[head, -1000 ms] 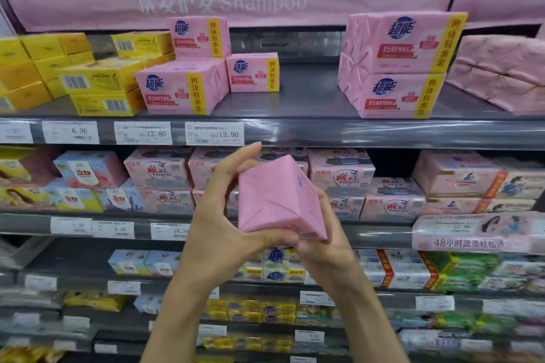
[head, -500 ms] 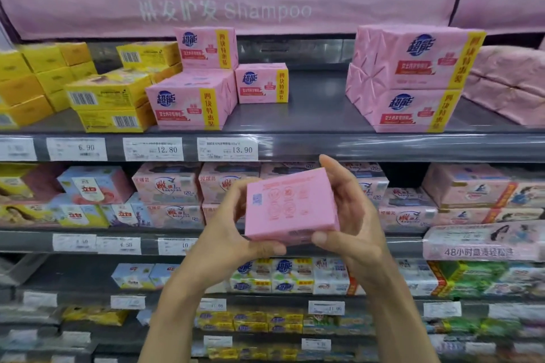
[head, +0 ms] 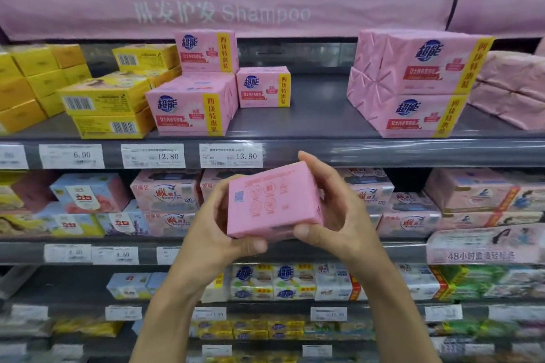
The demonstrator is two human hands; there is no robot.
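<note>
Since a second ago we have turned the pink soap pack [head: 274, 200] from its folded end to its printed back, which now faces us; it hangs below the 13.90 price label [head: 231, 155]; our left hand [head: 218, 230] pinches its left edge, our right hand [head: 339, 209] cups its right end; we judge it best to keep both thumbs underneath and bring the branded front outward, like the matching packs [head: 191, 112] above.

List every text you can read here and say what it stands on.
"Shampoo": pink banner above the top shelf.
"6.90": left price tag.
"12.80": middle price tag.
"13.90": right price tag.
"超能": pink soap multipack on the top shelf.
"立白": blue-pink pack on the second shelf.
"48小时": long pack at right.
Held pink soap pack: red print too blurred to read.
Lower price tags: blurred.
</note>
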